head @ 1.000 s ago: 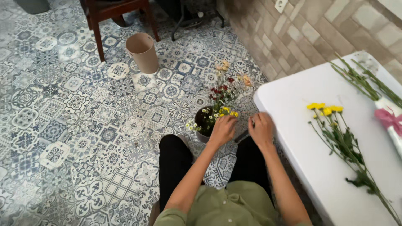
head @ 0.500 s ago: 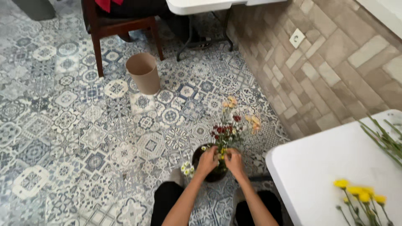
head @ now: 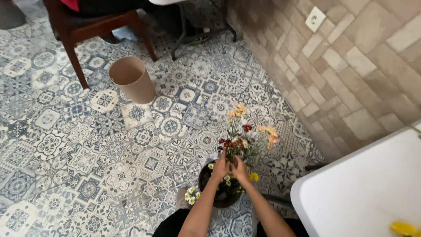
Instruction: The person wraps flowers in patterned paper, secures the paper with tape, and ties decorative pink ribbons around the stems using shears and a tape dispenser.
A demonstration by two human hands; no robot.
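Down on the patterned tile floor [head: 79,175], just off the rounded corner of the white table [head: 364,193], stands a dark round pot [head: 210,193] filled with mixed flowers [head: 243,138]: orange, dark red, yellow and small white blooms on thin green stems. Both hands meet over the middle of the pot. The left hand [head: 220,168] and the right hand [head: 239,169] are side by side, nearly touching, fingers drawn together around the stems low in the bunch; whether they actually pinch a single stem or only gather several cannot be told from this view.

The stems look thin, light and easily bent, and the blooms would bruise or shed petals if squeezed, so the safe hold is probably low on the stems, near the pot's rim, with a loose grip. The pot itself looks heavier and rigid, likely best taken by its rim or sides.

Farther back sit a beige waste bin [head: 129,79] and a wooden chair [head: 87,30]. A tiled wall [head: 351,66] runs along the right.
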